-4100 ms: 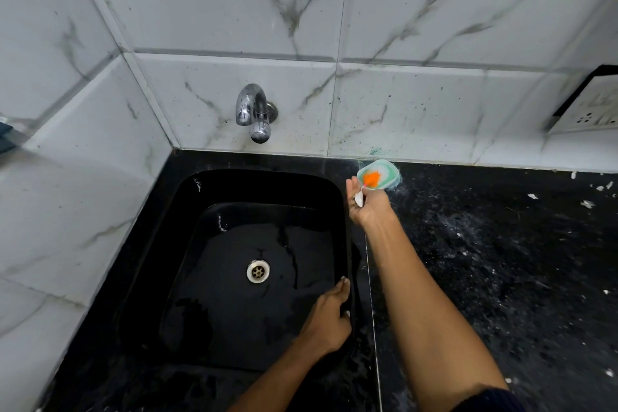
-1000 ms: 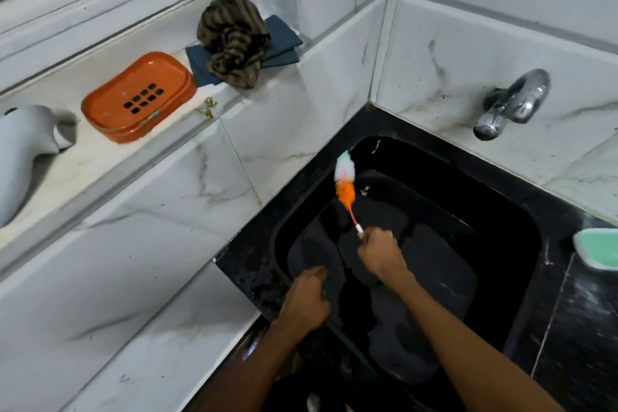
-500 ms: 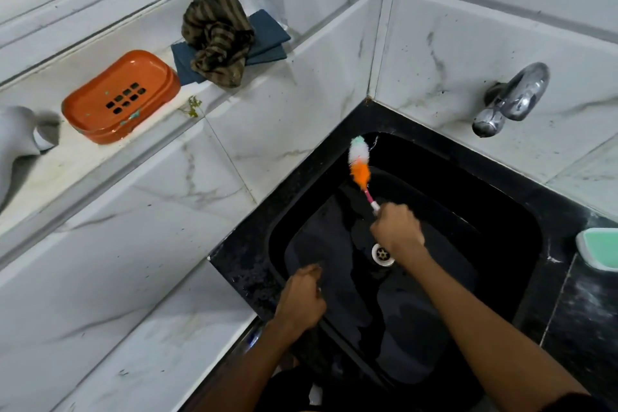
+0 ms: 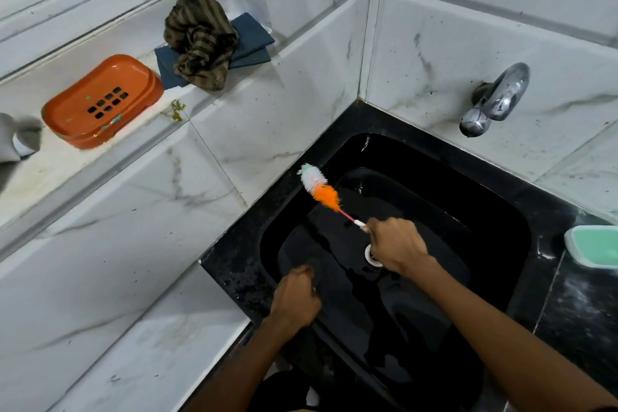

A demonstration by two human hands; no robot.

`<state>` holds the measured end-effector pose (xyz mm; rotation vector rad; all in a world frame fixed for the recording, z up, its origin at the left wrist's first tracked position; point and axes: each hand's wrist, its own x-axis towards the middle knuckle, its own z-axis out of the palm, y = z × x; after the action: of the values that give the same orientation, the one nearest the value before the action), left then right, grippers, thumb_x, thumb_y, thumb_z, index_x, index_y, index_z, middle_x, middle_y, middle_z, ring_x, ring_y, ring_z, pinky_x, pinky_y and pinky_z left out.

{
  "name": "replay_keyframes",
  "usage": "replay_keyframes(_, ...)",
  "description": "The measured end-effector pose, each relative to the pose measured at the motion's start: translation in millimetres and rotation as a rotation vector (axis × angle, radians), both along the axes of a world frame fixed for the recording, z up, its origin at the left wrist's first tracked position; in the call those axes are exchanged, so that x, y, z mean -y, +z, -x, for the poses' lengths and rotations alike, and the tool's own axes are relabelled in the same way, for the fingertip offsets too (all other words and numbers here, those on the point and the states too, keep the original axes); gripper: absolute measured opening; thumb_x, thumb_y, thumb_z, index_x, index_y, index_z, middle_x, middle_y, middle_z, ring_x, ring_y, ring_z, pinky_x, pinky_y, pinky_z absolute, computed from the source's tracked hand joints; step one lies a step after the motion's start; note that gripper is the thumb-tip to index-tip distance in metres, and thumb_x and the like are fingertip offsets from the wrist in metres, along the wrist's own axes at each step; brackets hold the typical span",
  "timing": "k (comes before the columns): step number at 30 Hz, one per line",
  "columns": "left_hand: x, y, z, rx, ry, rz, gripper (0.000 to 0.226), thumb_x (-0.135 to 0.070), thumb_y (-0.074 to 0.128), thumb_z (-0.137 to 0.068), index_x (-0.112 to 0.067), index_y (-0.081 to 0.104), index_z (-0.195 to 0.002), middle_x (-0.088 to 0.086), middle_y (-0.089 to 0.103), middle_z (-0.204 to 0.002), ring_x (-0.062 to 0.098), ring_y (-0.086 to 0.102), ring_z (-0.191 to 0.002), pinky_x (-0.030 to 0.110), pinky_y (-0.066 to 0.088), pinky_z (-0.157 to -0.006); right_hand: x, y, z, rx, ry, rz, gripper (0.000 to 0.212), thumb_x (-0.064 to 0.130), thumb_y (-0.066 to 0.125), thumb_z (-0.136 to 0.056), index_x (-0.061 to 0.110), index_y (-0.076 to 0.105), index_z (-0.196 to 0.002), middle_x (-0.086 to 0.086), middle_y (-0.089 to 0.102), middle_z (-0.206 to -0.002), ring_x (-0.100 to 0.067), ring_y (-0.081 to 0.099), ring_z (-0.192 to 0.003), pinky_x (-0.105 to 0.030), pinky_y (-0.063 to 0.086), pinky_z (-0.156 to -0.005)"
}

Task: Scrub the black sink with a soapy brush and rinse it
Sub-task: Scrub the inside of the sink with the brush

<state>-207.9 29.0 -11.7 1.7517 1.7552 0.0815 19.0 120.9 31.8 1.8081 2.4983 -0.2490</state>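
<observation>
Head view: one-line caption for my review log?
Right hand scrubs black sink's left rim with white-and-orange bristle brush; left hand grips front edge.

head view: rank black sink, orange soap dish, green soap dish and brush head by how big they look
1. black sink
2. orange soap dish
3. brush head and green soap dish: unsure, since the frame edge cuts the green one off.

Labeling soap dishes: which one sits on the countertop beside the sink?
The mint-green soap dish, on the black counter at the sink's far-right side; the orange soap dish sits on the white ledge.
</observation>
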Motion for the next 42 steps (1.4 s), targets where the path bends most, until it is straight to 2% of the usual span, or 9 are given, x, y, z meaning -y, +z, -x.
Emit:
replay_keyframes(3,-4,2,1,0.01,-0.019,0.004,0.02,-0.013,0.045,-0.075,-0.011,0.056,-0.091,0.005,0.06,-0.107,0.027,0.062,-0.096,0.03,0.049,-0.074,-11,1,14,-0.008,-0.03,0.075,0.026,0.021,0.039,-0.091,0.015,0.062,-0.102,-0.005,0.064,-0.077,-0.025,0.056,-0.063,-0.032,0.04,-0.057)
replay_keyframes(8,-9,1,8,-0.004,-0.03,-0.005,0.027,-0.012,0.045,-0.073,-0.007,0.059,-0.095,0.006,0.06,-0.109,0.028,0.061,-0.098,0.035,0.054,-0.077,-42,9,2,-0.251,-0.516,0.221,0.026,0.018,0.048,-0.081,0.012,0.068,-0.097,-0.01,0.061,-0.08,-0.034,0.058,-0.076,-0.037,0.047,-0.07)
replay_keyframes(14,-10,1,7,0.003,-0.028,-0.045,0.032,-0.013,0.046,-0.076,-0.007,0.062,-0.103,0.007,0.061,-0.115,0.029,0.061,-0.102,0.035,0.053,-0.08,3,-5,24,-0.121,-0.119,0.218,0.031,0.025,0.043,-0.089,0.017,0.065,-0.108,-0.012,0.065,-0.092,-0.035,0.064,-0.084,-0.04,0.052,-0.073)
replay_keyframes(19,-12,-5,8,0.016,-0.045,-0.035,0.031,-0.011,0.047,-0.075,-0.006,0.062,-0.101,0.006,0.06,-0.113,0.027,0.06,-0.102,0.035,0.054,-0.079,-38,5,11,-0.233,-0.452,0.174,0.026,0.02,0.048,-0.082,0.015,0.069,-0.098,-0.013,0.066,-0.086,-0.036,0.063,-0.082,-0.036,0.048,-0.069)
replay_keyframes(25,-17,-8,15,0.055,-0.012,-0.028,0.037,-0.016,0.04,-0.072,-0.007,0.061,-0.1,0.007,0.062,-0.111,0.027,0.061,-0.099,0.039,0.055,-0.081,-7,3,36,-0.092,-0.121,0.212,0.034,0.032,0.042,-0.088,0.014,0.064,-0.108,-0.015,0.064,-0.098,-0.038,0.063,-0.09,-0.039,0.047,-0.074)
replay_keyframes(30,-17,-10,14,0.046,-0.037,-0.017,0.036,-0.012,0.039,-0.07,-0.006,0.06,-0.098,0.005,0.06,-0.109,0.027,0.061,-0.098,0.041,0.056,-0.08,-48,10,-3,-0.139,-0.453,0.214,0.031,0.023,0.051,-0.08,0.018,0.069,-0.105,-0.011,0.064,-0.087,-0.035,0.062,-0.083,-0.036,0.048,-0.071)
replay_keyframes(34,-18,-11,13,0.054,-0.03,-0.04,0.058,-0.014,0.041,-0.071,-0.005,0.059,-0.126,0.005,0.058,-0.132,0.025,0.058,-0.116,0.038,0.053,-0.094,-49,7,4,-0.212,-0.461,0.21,0.028,0.023,0.051,-0.081,0.014,0.068,-0.1,-0.016,0.066,-0.093,-0.038,0.064,-0.087,-0.039,0.051,-0.075)
replay_keyframes(38,-20,-6,12,0.083,-0.02,-0.012,0.038,-0.01,0.04,-0.074,-0.005,0.063,-0.105,0.005,0.061,-0.112,0.022,0.06,-0.102,0.035,0.054,-0.087,-37,-6,3,-0.117,-0.356,0.178,0.028,0.023,0.048,-0.084,0.013,0.066,-0.103,-0.014,0.066,-0.093,-0.035,0.063,-0.085,-0.037,0.048,-0.07)
replay_keyframes(42,-25,-4,10,0.113,-0.029,-0.022,0.039,-0.014,0.036,-0.074,-0.003,0.064,-0.1,0.005,0.062,-0.107,0.019,0.059,-0.095,0.034,0.054,-0.086,-71,-3,-27,-0.257,-0.737,0.183,0.034,0.024,0.052,-0.079,0.015,0.069,-0.107,-0.016,0.066,-0.097,-0.037,0.064,-0.091,-0.038,0.052,-0.078)
